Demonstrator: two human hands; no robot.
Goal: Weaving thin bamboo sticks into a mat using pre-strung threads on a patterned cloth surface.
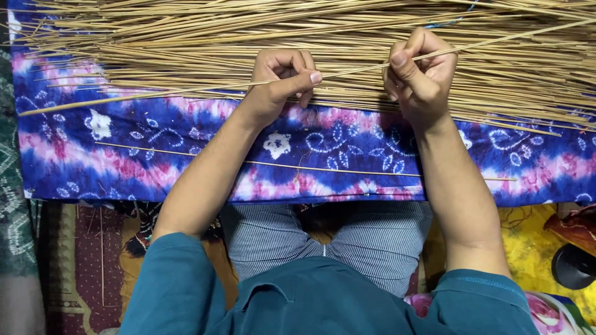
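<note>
Where the blue cloth [155,142] lies spread across the frame, a thick heap of thin straw-coloured sticks [186,43] covers its far edge, lying mostly crosswise. The cloth is tie-dyed deep blue with pink and white bands and small white flower marks.

Left hand [279,77]: curled closed just over the near edge of the heap, thumb pressed against the forefinger, pinching one long stick [347,71].

Right hand [419,71]: also closed, fingers folded in, thumb up, gripping the same stick further along. The stick runs between the two hands, slanting up toward the far right corner of the cloth and trailing left past the left hand along the heap's near edge.

One loose stick [323,168] lies alone on the cloth, nearer the person than the heap, passing under both forearms.

Both forearms are bare; teal sleeves [180,279] are pushed up to the elbows. Striped grey trousers [372,239] show at the cloth's near edge, between the arms.

Right of the cloth's near corner: yellow fabric [528,236] and a dark round thing [574,267], kind not clear. Left of the cloth: green patterned fabric [9,186] and a reddish patterned mat [74,260].

No packages, labels or signs show.
</note>
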